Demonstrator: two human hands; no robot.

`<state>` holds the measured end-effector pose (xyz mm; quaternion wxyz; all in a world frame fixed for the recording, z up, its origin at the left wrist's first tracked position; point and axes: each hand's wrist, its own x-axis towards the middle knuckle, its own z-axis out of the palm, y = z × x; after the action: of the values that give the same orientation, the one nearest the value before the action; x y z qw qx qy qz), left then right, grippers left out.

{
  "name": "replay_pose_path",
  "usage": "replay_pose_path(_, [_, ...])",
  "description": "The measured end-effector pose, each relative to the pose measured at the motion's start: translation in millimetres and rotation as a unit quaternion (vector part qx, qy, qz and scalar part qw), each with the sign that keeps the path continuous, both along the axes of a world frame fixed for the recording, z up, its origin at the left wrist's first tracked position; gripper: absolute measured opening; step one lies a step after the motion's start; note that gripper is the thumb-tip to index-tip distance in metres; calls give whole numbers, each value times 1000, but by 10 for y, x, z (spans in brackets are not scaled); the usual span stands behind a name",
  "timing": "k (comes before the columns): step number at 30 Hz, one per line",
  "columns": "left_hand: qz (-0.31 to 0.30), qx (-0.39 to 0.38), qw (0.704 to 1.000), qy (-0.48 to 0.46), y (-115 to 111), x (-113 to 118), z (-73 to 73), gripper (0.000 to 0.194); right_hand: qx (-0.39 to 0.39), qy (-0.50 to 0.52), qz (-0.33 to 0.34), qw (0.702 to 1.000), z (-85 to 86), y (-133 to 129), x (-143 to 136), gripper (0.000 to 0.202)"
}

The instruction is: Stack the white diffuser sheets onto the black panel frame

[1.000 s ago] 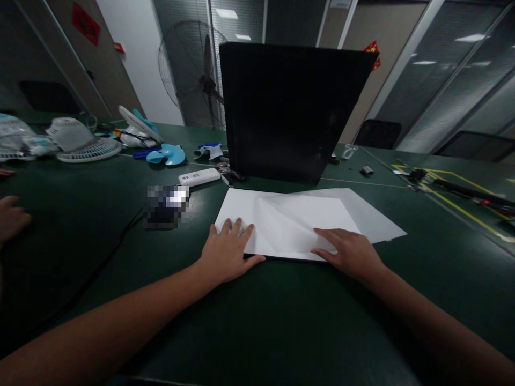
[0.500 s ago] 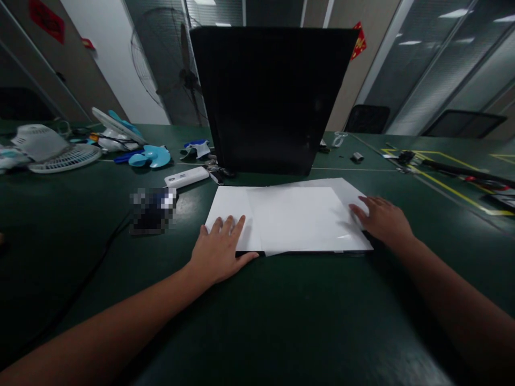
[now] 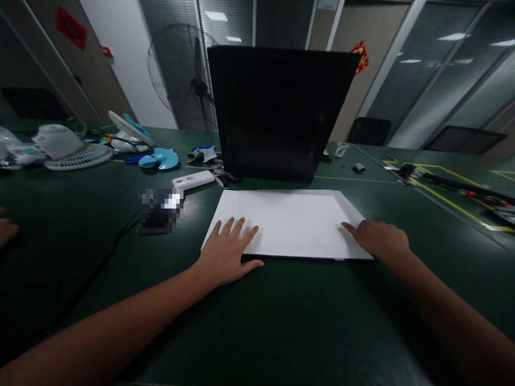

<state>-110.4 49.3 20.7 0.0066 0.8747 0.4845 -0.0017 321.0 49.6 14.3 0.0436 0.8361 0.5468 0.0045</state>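
Observation:
White paper point(image 3: 298, 220), with a translucent layer along its right side, lies flat on top of a thin dark-edged board or folder. My left hand point(image 3: 225, 252) rests palm down on its left front corner, fingers spread and thumb past the front edge. At the right edge is my right hand point(image 3: 380, 238), its thumb stretched over the top of the paper. Its other fingers are bent at the edge, their tips partly hidden.
Behind the paper stands a big black panel point(image 3: 277, 118). To the left on the green table are a white power bank point(image 3: 193, 180), a blurred-out device point(image 3: 161, 212), a blue fan blade point(image 3: 160, 159) and a fan grille point(image 3: 82, 156). Another person's hand point(image 3: 6, 228) shows at the far left.
The slanted top sheet now lies in line with the paper beneath. My right hand has gone from spread fingers on the sheet to bent fingers at its edge. My left hand stays spread.

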Motion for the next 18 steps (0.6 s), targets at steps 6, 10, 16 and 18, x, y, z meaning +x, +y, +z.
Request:
replay_pose_path(6, [-18,3,1000,8,-16,6,24,91,52,-46,-8,998,85,-41,-81,93])
replay_pose_path(10, [-14,19,1000,11,-36,17,65,90,63,-31,11,997,63,-13,-13,93])
replay_pose_path(16, [32,48,998,26,-44,30,119,83,58,-33,16,998,55,-11,-34,93])
replay_pose_path(18, [48,56,997,36,-44,29,122,81,59,-43,21,997,63,-17,-68,92])
